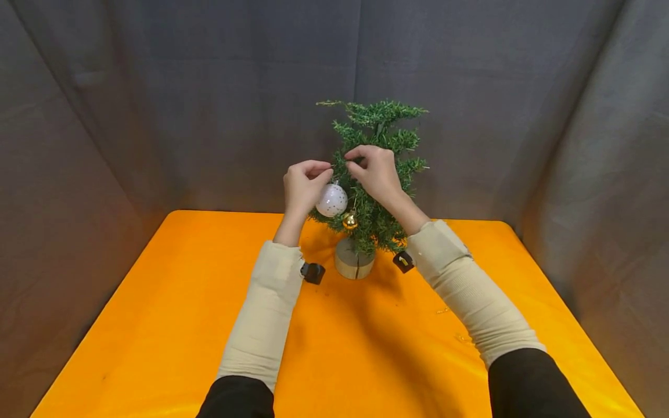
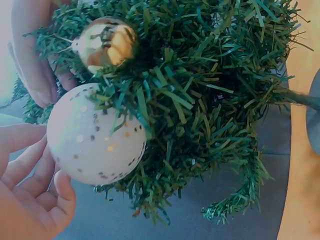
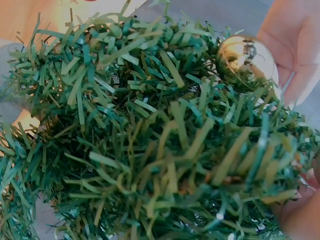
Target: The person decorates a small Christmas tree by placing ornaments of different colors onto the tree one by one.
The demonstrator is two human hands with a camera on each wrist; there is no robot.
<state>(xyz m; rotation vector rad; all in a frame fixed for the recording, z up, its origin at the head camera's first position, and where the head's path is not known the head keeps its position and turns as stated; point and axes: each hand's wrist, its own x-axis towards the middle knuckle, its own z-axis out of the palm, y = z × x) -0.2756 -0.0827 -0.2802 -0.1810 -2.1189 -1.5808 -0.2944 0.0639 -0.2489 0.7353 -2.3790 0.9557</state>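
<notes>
A small green artificial tree (image 1: 384,139) stands on a round wooden base (image 1: 354,259). At its left side hangs a white speckled ball (image 1: 331,201), also large in the left wrist view (image 2: 95,135). The left hand (image 1: 304,188) is just above and beside that ball, thumb and index finger pinched at its top; what lies between them is too small to tell. Across the upper branches, the right hand (image 1: 377,174) has thumb and index finger curved close together, nothing discernible between them. A small gold ball (image 1: 350,220) hangs lower right of the white one, seen too in the right wrist view (image 3: 247,62).
The tree stands near the back of an orange-covered table (image 1: 209,302). Thin gold loops (image 1: 462,338) lie on the cloth by the right forearm. Grey curtains (image 1: 235,104) enclose the back and both sides. A small dark device sits at each wrist.
</notes>
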